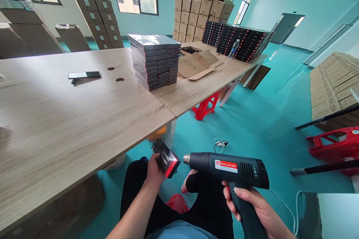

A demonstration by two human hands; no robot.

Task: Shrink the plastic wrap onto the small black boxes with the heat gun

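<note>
My left hand (155,171) grips a small black shrink-wrapped box (167,160) with a red edge, low over my lap by the table corner. My right hand (246,207) is wrapped around the handle of a black heat gun (230,166) with a red-and-white HUA LAI SHI label. Its metal nozzle points left at the box, a short gap apart, with no contact visible. Part of the box's face is hidden by my fingers and its glare.
A long wooden table (70,119) holds a stack of black boxes (154,61), a mirror-like device (84,75), and an open cardboard carton (196,61). Brown cartons (202,11) stand beyond. A red stool (336,145) is at right; a power strip (221,143) lies on the teal floor.
</note>
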